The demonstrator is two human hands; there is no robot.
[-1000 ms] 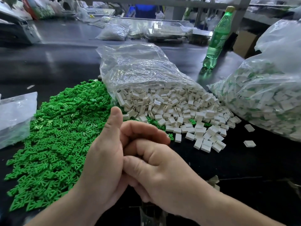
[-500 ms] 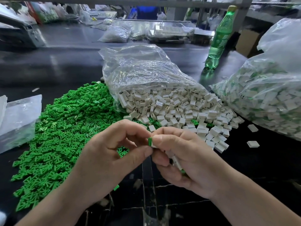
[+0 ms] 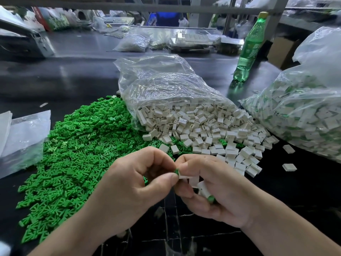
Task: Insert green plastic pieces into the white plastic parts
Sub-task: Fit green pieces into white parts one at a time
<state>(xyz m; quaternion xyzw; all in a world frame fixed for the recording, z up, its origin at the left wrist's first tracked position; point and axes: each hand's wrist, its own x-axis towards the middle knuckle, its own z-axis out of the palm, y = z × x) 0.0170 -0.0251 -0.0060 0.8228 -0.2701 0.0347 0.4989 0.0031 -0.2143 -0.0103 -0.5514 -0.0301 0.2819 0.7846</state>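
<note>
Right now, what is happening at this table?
A person assembles parts. The left hand pinches a small green plastic piece at the end of a white rectangular plastic part held by the right hand. Its palm also holds a second white part with a green tip. Behind lie a heap of loose green pieces and a clear bag spilling white parts.

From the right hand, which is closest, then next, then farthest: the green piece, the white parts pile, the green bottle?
1. The green piece, at the fingers of the right hand.
2. The white parts pile, just beyond, centre.
3. The green bottle, far back right.
</note>
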